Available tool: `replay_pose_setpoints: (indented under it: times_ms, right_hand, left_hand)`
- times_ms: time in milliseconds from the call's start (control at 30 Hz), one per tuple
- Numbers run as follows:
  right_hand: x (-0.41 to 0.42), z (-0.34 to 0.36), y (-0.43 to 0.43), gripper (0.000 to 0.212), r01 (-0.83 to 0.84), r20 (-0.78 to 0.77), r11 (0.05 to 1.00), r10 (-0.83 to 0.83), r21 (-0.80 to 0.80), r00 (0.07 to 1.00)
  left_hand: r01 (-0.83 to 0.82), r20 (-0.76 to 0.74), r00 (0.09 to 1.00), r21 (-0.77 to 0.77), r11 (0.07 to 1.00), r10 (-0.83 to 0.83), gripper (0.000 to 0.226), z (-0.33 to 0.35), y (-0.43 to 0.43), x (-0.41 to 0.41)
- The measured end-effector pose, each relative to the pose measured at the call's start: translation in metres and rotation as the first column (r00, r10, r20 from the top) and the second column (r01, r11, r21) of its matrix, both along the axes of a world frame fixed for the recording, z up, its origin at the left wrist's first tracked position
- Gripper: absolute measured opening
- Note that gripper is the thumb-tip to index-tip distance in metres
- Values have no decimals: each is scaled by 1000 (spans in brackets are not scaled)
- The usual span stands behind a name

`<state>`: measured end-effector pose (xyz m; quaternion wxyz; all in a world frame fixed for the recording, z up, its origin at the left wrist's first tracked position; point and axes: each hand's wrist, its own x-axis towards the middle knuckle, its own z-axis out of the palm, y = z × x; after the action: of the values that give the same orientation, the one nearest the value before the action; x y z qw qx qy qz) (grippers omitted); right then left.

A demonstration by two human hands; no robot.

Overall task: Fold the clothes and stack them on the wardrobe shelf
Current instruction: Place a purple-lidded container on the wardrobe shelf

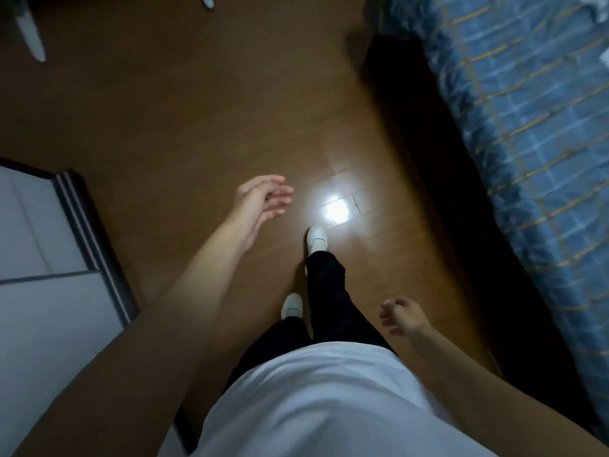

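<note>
Fingers (280, 192) of left hand (260, 202) straight, loosely together, holding nothing; arm stretched forward over wooden floor (184, 103). Lower down, right hand (400, 316) hangs by the hip, loosely curled, also free. Bed (527, 127) with blue checked cover on the right; pale crumpled stuff (593, 8) at its far corner, too blurred to call clothes. White panel (33, 258) on the left.

The bed (534, 133) runs out past the right and top edges. The white panel (33, 258) at your left is cut off too. Two pale shapes (31, 37) at the top are blurred and cannot be named. Your right hand (403, 316) has smeared fingertips.
</note>
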<state>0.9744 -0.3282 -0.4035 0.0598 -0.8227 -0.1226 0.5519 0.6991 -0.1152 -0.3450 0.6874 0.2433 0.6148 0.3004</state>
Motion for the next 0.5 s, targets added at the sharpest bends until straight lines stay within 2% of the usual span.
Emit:
replay_pose_setpoints:
  times_ms: [133, 200, 333, 500]
  right_hand:
    - [-2, -10, 95, 14, -83, 40, 997, 83, -7, 996]
    - [-15, -11, 162, 13, -149, -13, 988, 150, 32, 989]
    - [-73, 4, 322, 15, -209, -91, 951, 235, 227, 968]
    - [-173, 58, 501, 12, -187, -220, 843, 334, 504, 916]
  left_hand:
    - [-111, -53, 992, 5, 994, 111, 22, 1, 58, -31]
    - [-185, -101, 978, -47, 982, 180, 21, -9, 76, -50]
    - [-282, -225, 946, -208, 937, 234, 19, -27, 87, -90]
    - [-274, -291, 944, -422, 864, 157, 25, -46, 85, -144]
